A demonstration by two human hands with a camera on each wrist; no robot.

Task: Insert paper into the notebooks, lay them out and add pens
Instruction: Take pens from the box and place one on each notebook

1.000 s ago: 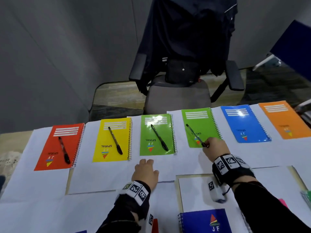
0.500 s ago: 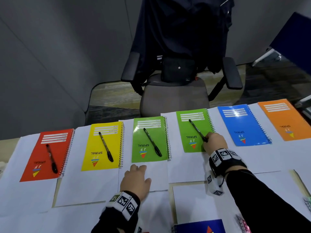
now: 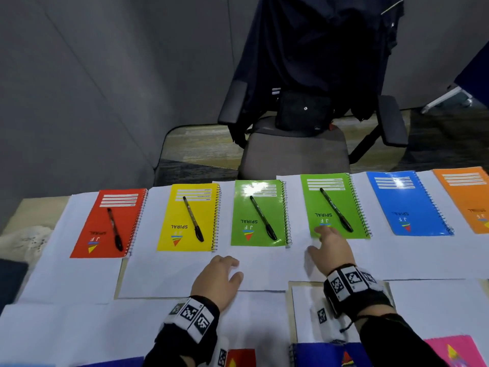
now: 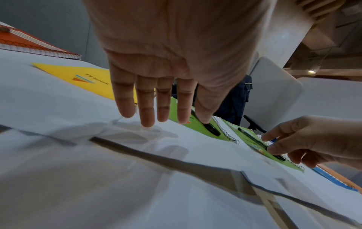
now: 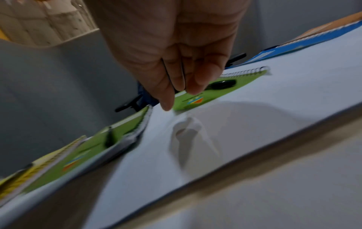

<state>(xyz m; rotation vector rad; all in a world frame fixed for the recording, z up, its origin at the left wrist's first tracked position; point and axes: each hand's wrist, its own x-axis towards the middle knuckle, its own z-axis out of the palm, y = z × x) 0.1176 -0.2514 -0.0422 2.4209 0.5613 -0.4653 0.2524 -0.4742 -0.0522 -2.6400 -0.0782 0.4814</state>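
Six spiral notebooks lie in a row on white sheets: red [image 3: 105,234], yellow [image 3: 185,221], green [image 3: 255,215], a second green [image 3: 330,207], blue [image 3: 404,205] and orange [image 3: 465,197]. A black pen lies on each of the first four; the newest pen [image 3: 336,210] rests slantwise on the second green one. My right hand [image 3: 328,245] hovers at that notebook's near edge with straight fingers [image 5: 192,80], holding nothing, the pen's end [image 5: 221,84] just beyond them. My left hand [image 3: 222,271] lies flat on the paper below the first green notebook, its fingers [image 4: 147,108] straight.
An office chair [image 3: 296,152] draped with a dark jacket stands just behind the table. At the near edge lie a dark blue notebook [image 3: 322,356], a pink one [image 3: 455,350] and a red one [image 3: 240,357]. White sheets [image 3: 74,282] cover the table.
My right hand let go of the pen on the second green notebook and drew back towards me with its fingers straightened. The left hand stayed on the paper.
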